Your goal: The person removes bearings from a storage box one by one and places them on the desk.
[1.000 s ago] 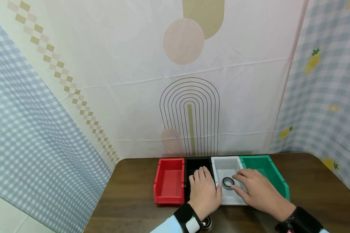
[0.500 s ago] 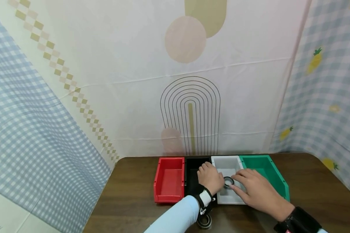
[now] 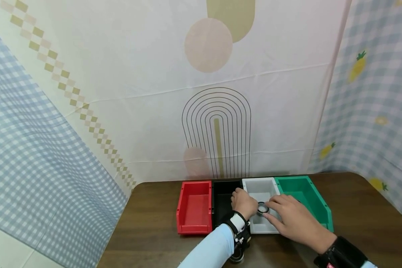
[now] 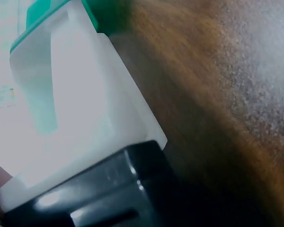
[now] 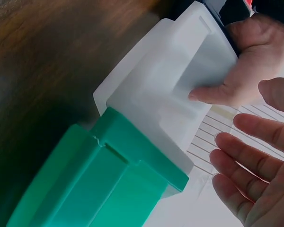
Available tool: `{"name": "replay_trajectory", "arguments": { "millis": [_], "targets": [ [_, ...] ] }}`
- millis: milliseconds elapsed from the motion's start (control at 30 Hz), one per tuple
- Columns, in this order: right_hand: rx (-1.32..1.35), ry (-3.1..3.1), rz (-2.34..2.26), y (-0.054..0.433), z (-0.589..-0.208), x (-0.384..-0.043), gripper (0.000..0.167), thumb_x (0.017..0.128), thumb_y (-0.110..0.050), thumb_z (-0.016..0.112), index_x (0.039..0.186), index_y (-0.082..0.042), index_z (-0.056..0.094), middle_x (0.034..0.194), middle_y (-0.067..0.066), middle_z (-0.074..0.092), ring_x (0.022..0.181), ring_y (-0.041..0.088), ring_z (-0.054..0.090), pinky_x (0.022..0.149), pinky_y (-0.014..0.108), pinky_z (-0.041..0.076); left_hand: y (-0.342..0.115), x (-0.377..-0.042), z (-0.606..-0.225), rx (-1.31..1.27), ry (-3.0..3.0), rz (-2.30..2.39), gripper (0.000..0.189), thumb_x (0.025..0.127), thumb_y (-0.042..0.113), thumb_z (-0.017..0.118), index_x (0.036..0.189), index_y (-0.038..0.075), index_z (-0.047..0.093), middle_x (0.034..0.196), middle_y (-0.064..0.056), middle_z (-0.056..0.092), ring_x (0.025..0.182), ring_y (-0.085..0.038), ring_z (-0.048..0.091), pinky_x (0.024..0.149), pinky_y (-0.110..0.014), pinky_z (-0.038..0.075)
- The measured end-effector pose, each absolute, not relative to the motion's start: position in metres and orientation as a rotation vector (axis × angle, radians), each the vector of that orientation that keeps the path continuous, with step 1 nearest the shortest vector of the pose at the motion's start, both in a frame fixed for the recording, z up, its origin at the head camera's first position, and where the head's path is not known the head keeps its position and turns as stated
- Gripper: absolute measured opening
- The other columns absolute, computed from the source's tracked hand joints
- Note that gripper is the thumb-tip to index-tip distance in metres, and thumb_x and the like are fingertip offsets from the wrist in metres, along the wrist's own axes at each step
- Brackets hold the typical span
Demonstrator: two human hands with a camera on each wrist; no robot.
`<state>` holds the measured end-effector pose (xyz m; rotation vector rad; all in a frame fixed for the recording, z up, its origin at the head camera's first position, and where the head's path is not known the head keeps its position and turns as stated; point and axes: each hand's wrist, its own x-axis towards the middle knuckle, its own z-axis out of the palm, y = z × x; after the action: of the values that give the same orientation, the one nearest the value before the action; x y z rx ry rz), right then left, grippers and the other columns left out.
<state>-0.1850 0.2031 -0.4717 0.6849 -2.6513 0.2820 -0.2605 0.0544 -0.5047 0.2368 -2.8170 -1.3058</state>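
Note:
In the head view a ring-shaped bearing [image 3: 262,208] shows at the white bin [image 3: 268,227], between my two hands. My right hand [image 3: 293,217] reaches in from the right, thumb and forefinger on either side of it. The right wrist view shows that hand's fingers [image 5: 260,168] spread, with no bearing between them. My left hand [image 3: 245,204] is bent at the wrist over the border of the black bin [image 3: 222,201] and white bin. Its thumb [image 5: 210,94] points over the white bin in the right wrist view; its other fingers are hidden.
A red bin [image 3: 194,208] stands at the left of the row, a green bin [image 3: 313,208] at the right. A second bearing [image 3: 236,257] sits on the wooden table [image 3: 147,223], partly behind my left wrist. Patterned cloth [image 3: 154,111] hangs behind the table.
My left hand has swung from lying over the black bin, fingers forward, to a bent-wrist pose beside the white bin. My right hand and the bearing there look almost unmoved.

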Motion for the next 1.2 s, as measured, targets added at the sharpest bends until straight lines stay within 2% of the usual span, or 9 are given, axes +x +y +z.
{"name": "replay_trajectory", "arguments": {
  "millis": [200, 367, 500, 633, 767, 867, 1033, 1100, 1200],
  "targets": [
    [0.707, -2.669, 0.274, 0.202, -0.475, -0.186, 0.022, 0.093, -0.036, 0.082, 0.109, -0.020, 0.082, 0.101, -0.008, 0.073, 0.096, 0.013, 0.068, 0.086, 0.043, 0.059, 0.056, -0.259, -0.502, 0.258, -2.798, -1.363, 0.048, 0.090, 0.004, 0.072, 0.131, -0.012, 0.053, 0.120, -0.031, 0.059, 0.117, -0.048, 0.058, 0.103, -0.060, 0.050],
    [0.724, -2.716, 0.271, 0.203, -0.477, -0.186, 0.023, 0.094, -0.036, 0.082, 0.111, -0.021, 0.082, 0.099, -0.010, 0.071, 0.091, 0.008, 0.064, 0.080, 0.037, 0.057, 0.056, -0.257, -0.502, 0.251, -2.784, -1.374, 0.046, 0.090, 0.004, 0.071, 0.130, -0.012, 0.054, 0.118, -0.031, 0.058, 0.116, -0.049, 0.058, 0.103, -0.062, 0.050],
    [0.726, -2.787, 0.282, 0.202, -0.478, -0.186, 0.028, 0.094, -0.034, 0.081, 0.116, -0.017, 0.080, 0.101, -0.008, 0.070, 0.090, 0.006, 0.062, 0.076, 0.033, 0.056, 0.055, -0.256, -0.501, 0.240, -2.772, -1.398, 0.044, 0.091, 0.003, 0.070, 0.129, -0.012, 0.054, 0.117, -0.030, 0.058, 0.114, -0.049, 0.057, 0.102, -0.063, 0.049],
    [0.736, -2.875, 0.259, 0.200, -0.481, -0.189, 0.034, 0.097, -0.030, 0.080, 0.123, -0.010, 0.077, 0.117, 0.002, 0.073, 0.107, 0.019, 0.071, 0.087, 0.041, 0.062, 0.054, -0.255, -0.500, 0.243, -2.768, -1.408, 0.045, 0.093, 0.003, 0.068, 0.132, -0.013, 0.053, 0.120, -0.032, 0.057, 0.117, -0.050, 0.056, 0.103, -0.064, 0.048],
    [0.737, -2.903, 0.214, 0.195, -0.485, -0.194, 0.035, 0.095, -0.022, 0.082, 0.124, -0.005, 0.075, 0.128, 0.013, 0.073, 0.119, 0.032, 0.071, 0.095, 0.048, 0.061, 0.053, -0.254, -0.500, 0.244, -2.767, -1.411, 0.046, 0.093, 0.004, 0.068, 0.133, -0.013, 0.052, 0.122, -0.032, 0.057, 0.119, -0.051, 0.056, 0.104, -0.064, 0.048],
    [0.722, -2.896, 0.180, 0.189, -0.487, -0.198, 0.030, 0.091, -0.013, 0.083, 0.118, -0.004, 0.075, 0.125, 0.016, 0.073, 0.115, 0.033, 0.073, 0.088, 0.048, 0.063, 0.053, -0.253, -0.500, 0.234, -2.773, -1.413, 0.047, 0.094, 0.004, 0.068, 0.134, -0.013, 0.052, 0.123, -0.032, 0.057, 0.120, -0.051, 0.056, 0.105, -0.064, 0.047],
    [0.681, -2.912, 0.088, 0.177, -0.489, -0.203, 0.033, 0.085, -0.004, 0.083, 0.117, -0.003, 0.076, 0.125, 0.022, 0.072, 0.108, 0.039, 0.072, 0.077, 0.049, 0.063, 0.054, -0.254, -0.501, 0.243, -2.770, -1.417, 0.047, 0.094, 0.004, 0.067, 0.135, -0.013, 0.052, 0.124, -0.032, 0.057, 0.121, -0.051, 0.055, 0.107, -0.064, 0.046],
    [0.663, -2.923, 0.080, 0.173, -0.490, -0.206, 0.030, 0.086, -0.003, 0.081, 0.116, -0.002, 0.075, 0.123, 0.024, 0.071, 0.098, 0.038, 0.072, 0.071, 0.048, 0.062, 0.054, -0.255, -0.502, 0.254, -2.765, -1.416, 0.046, 0.094, 0.004, 0.068, 0.135, -0.013, 0.053, 0.124, -0.032, 0.058, 0.121, -0.051, 0.056, 0.107, -0.064, 0.046],
    [0.653, -2.935, 0.121, 0.170, -0.493, -0.210, 0.019, 0.092, -0.001, 0.075, 0.111, -0.001, 0.074, 0.109, 0.022, 0.070, 0.076, 0.032, 0.068, 0.058, 0.045, 0.057, 0.055, -0.256, -0.503, 0.260, -2.760, -1.414, 0.046, 0.095, 0.005, 0.069, 0.135, -0.012, 0.053, 0.124, -0.032, 0.058, 0.121, -0.050, 0.056, 0.108, -0.064, 0.046]
  ]
}}
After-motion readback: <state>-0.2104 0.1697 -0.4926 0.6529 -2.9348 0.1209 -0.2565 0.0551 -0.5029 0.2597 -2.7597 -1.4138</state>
